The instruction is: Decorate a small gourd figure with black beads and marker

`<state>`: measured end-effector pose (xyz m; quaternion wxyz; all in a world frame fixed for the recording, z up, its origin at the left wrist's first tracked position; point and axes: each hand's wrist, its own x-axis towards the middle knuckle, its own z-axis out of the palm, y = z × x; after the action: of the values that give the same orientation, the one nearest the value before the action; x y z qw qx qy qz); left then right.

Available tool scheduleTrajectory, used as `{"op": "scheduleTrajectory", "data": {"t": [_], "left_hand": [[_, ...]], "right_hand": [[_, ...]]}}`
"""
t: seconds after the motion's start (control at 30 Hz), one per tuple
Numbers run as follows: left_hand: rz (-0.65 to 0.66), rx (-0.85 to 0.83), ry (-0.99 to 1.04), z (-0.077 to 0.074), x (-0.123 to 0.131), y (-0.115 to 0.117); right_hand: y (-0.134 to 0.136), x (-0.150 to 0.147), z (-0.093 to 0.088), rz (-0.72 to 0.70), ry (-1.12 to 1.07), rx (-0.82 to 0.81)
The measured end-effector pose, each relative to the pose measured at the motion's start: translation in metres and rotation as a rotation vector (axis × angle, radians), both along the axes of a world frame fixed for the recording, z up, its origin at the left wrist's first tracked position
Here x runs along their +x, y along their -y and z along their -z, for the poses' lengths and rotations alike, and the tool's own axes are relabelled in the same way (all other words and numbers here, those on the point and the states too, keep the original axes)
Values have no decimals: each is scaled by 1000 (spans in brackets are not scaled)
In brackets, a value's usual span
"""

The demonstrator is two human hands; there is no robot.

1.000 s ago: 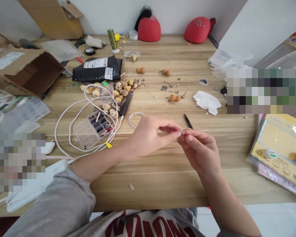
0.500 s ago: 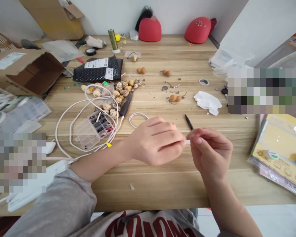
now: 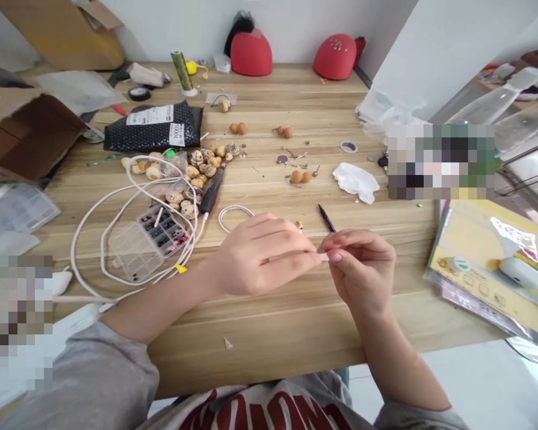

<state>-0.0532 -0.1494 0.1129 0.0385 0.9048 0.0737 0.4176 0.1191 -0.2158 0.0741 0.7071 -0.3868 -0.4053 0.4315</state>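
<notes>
A small white piece, perhaps paper or tissue (image 3: 324, 257), shows between my fingertips above the table's front half. My left hand (image 3: 265, 255), back upward, is closed in a pinch at its left end. The thumb and forefinger of my right hand (image 3: 363, 266) pinch its other end. Most of the piece is hidden by the fingers. Just beyond my right hand lies a black pen-like tool (image 3: 326, 218). A tiny pale figure or bead (image 3: 300, 226) sits behind my left fingers, beside a white cable loop (image 3: 233, 210).
Left of my hands are a compartment box (image 3: 161, 230), a dark-handled corded tool (image 3: 212, 192) and patterned nuts or beads (image 3: 197, 173). Brown gourd-shaped beads (image 3: 300, 177), crumpled white tissue (image 3: 355, 181) and a tape roll (image 3: 348, 147) lie beyond. Plastic-wrapped packets (image 3: 470, 263) are at right.
The view has turned slightly right, so the table's things appear further left. Both hands keep their pinch on the white piece, with only slight finger movement.
</notes>
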Motion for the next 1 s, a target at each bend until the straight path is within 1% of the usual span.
{"op": "scheduleTrajectory", "data": {"t": [0.1, 0.2, 0.3, 0.4, 0.6, 0.73, 0.9, 1.0], "left_hand": [[50, -88, 26, 1, 2, 1], [125, -213, 53, -1, 4, 2], [192, -367, 67, -4, 6, 4], [227, -469, 31, -8, 6, 5], [201, -576, 54, -7, 6, 5], [174, -680, 65, -7, 7, 7], [116, -891, -1, -8, 5, 8], [113, -1028, -41, -8, 5, 7]], "right_hand": [[1, 0, -1, 1, -1, 15], [2, 0, -1, 13, 1, 9], [3, -1, -1, -17, 0, -9], [4, -1, -2, -49, -10, -38], [3, -2, -5, -124, -26, -65], [3, -1, -4, -134, -19, -55], [3, 0, -3, -144, 3, -38], [3, 0, -3, -148, 19, -34]]}}
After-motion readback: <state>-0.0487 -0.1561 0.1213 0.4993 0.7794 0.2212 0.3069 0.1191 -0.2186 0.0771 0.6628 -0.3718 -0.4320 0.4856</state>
